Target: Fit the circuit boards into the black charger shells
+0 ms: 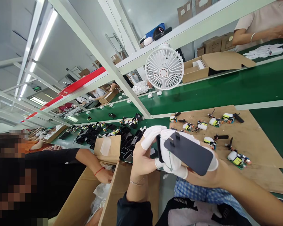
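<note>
Both my hands hold a dark charger housing (188, 153) with two metal plug prongs on its flat face, raised in front of me. My left hand (143, 157), with white finger cots on the fingertips, grips its left end. My right hand (202, 171), also in white finger cots, supports it from below and the right. Just beyond, a brown cardboard sheet (257, 150) on the table carries several small circuit boards (238, 158) with white and yellow parts.
A green conveyor belt (226, 91) runs behind, with a white fan (164, 68) clipped to the shelf frame and an open carton (202, 67). Black housings (127, 141) pile at centre. A co-worker's arm (91, 160) reaches into cardboard boxes at left. Another person sits top right.
</note>
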### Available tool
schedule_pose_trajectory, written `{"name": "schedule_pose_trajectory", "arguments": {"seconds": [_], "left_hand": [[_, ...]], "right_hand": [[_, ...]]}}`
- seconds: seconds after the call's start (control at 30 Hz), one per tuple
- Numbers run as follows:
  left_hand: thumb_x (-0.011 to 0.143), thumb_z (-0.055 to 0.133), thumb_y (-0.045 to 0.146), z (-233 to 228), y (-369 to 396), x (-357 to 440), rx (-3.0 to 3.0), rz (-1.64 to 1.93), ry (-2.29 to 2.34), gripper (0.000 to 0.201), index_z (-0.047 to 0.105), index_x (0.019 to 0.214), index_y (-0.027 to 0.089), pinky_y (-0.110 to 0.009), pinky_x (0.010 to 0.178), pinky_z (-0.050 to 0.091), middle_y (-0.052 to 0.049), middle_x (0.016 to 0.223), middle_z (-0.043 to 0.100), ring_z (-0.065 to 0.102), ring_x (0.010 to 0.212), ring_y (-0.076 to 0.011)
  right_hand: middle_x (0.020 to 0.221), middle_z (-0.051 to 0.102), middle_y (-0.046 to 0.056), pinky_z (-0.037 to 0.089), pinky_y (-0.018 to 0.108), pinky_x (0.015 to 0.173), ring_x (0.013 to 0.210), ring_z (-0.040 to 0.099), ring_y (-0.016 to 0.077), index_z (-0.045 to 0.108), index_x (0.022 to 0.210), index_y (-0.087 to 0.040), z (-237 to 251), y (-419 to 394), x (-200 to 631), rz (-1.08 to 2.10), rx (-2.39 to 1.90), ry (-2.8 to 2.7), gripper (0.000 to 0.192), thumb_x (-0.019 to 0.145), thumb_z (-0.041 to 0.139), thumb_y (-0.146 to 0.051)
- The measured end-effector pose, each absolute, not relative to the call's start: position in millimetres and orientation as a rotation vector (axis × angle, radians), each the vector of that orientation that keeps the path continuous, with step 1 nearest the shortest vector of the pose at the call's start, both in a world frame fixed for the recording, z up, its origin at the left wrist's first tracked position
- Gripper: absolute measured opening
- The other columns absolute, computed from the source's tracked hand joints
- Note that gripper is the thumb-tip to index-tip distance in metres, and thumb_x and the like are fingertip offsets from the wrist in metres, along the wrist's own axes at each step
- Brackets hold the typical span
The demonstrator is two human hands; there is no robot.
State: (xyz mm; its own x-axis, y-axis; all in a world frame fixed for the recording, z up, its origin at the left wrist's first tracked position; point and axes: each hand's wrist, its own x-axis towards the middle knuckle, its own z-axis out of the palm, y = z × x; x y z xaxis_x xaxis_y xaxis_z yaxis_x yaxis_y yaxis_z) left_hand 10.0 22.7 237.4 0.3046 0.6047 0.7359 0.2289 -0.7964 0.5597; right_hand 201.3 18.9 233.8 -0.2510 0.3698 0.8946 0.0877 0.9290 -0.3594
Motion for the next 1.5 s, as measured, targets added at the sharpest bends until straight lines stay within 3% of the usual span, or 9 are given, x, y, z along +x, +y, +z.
{"name": "schedule_pose_trajectory", "arguments": {"seconds": [0.13,0.27,0.53,0.97,1.17,1.3,1.5], "left_hand": [[0.068,0.084,0.048,240.0,21.7,11.1,2.239,1.507,0.761,0.066,0.065,0.128,0.027,-0.044,0.096,0.057,-0.011,0.119,0.071,0.068,0.109,-0.0308],[0.068,0.083,0.049,240.4,21.2,11.0,2.263,1.493,0.782,0.066,0.065,0.127,0.025,-0.046,0.095,0.057,-0.012,0.119,0.071,0.068,0.108,-0.0317],[0.068,0.084,0.047,239.3,22.1,10.9,2.228,1.471,0.798,0.065,0.065,0.126,0.025,-0.046,0.095,0.057,-0.013,0.119,0.071,0.068,0.109,-0.032],[0.073,0.078,0.053,237.7,22.3,10.5,2.217,1.398,0.88,0.06,0.067,0.123,0.02,-0.048,0.096,0.055,-0.014,0.117,0.071,0.067,0.109,-0.0325],[0.071,0.081,0.048,234.5,23.0,9.4,2.249,1.447,0.786,0.063,0.064,0.127,0.025,-0.048,0.094,0.057,-0.013,0.118,0.071,0.068,0.108,-0.0321],[0.069,0.083,0.047,233.3,22.5,7.7,2.276,1.438,0.792,0.068,0.063,0.13,0.025,-0.049,0.095,0.057,-0.013,0.12,0.07,0.068,0.108,-0.0329],[0.069,0.083,0.047,234.5,19.4,12.8,2.195,1.46,0.82,0.063,0.066,0.126,0.027,-0.05,0.095,0.057,-0.012,0.119,0.071,0.068,0.108,-0.0332]], "right_hand": [[0.092,0.074,0.009,0.061,0.038,0.092,0.093,0.072,0.0229,0.056,0.108,-0.021,236.4,19.3,201.9,0.305,-0.266,-1.876,0.022,0.088,0.056,-0.012],[0.109,0.073,0.017,0.06,0.037,0.095,0.107,0.07,0.0259,0.051,0.124,-0.013,236.0,17.0,204.4,0.097,-0.337,-1.837,0.033,0.091,0.054,-0.015],[0.113,0.072,0.016,0.059,0.035,0.098,0.112,0.069,0.0251,0.042,0.136,-0.014,231.8,20.5,202.9,0.125,-0.329,-1.787,0.046,0.092,0.053,-0.016],[0.116,0.071,0.019,0.056,0.029,0.101,0.119,0.065,0.0237,0.046,0.132,-0.011,230.7,20.5,203.3,0.072,-0.328,-1.772,0.036,0.096,0.049,-0.018],[0.112,0.073,0.014,0.059,0.038,0.1,0.113,0.068,0.0255,0.024,0.152,-0.017,233.4,18.1,203.1,0.19,-0.281,-1.792,0.063,0.094,0.049,-0.013],[0.115,0.072,0.014,0.061,0.041,0.096,0.11,0.07,0.0267,0.01,0.158,-0.019,233.5,17.5,205.0,0.223,-0.301,-1.794,0.071,0.096,0.046,-0.017],[0.114,0.073,0.016,0.057,0.036,0.102,0.116,0.067,0.0258,0.016,0.157,-0.016,230.2,23.0,207.4,0.216,-0.26,-1.817,0.067,0.097,0.045,-0.02]]}}
